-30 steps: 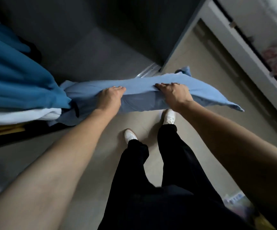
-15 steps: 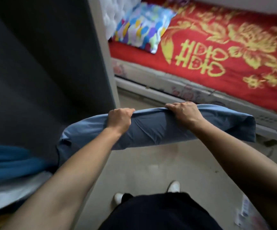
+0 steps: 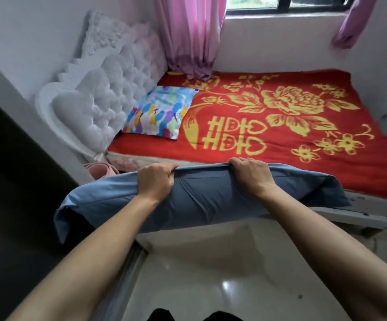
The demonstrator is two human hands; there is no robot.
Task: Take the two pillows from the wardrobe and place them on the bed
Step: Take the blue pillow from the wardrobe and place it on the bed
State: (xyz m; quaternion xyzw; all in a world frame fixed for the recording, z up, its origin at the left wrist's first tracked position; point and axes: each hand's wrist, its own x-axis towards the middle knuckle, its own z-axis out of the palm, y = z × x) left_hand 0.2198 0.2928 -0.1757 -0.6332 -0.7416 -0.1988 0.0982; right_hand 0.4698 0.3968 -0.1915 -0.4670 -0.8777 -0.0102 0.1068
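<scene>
I hold a blue pillow [image 3: 201,200] level in front of me, above the floor and just short of the bed's near edge. My left hand [image 3: 156,181] grips its top edge left of centre, my right hand [image 3: 251,174] grips it right of centre. The bed [image 3: 327,163] carries a red blanket with a gold flower pattern. A multicoloured pillow [image 3: 160,112] lies flat on the bed beside the headboard. The dark wardrobe [image 3: 9,181] stands at my left.
A white tufted headboard [image 3: 109,89] closes the bed's left end. Pink curtains [image 3: 188,35] hang at the far side under a window. The bed's white frame rail [image 3: 354,216] runs along the near side. Glossy floor tiles [image 3: 211,274] lie below me.
I have turned from the wardrobe toward the bed, carrying the blue pillow out and up. The whole bed has come into view and the wardrobe's inside has dropped out of sight.
</scene>
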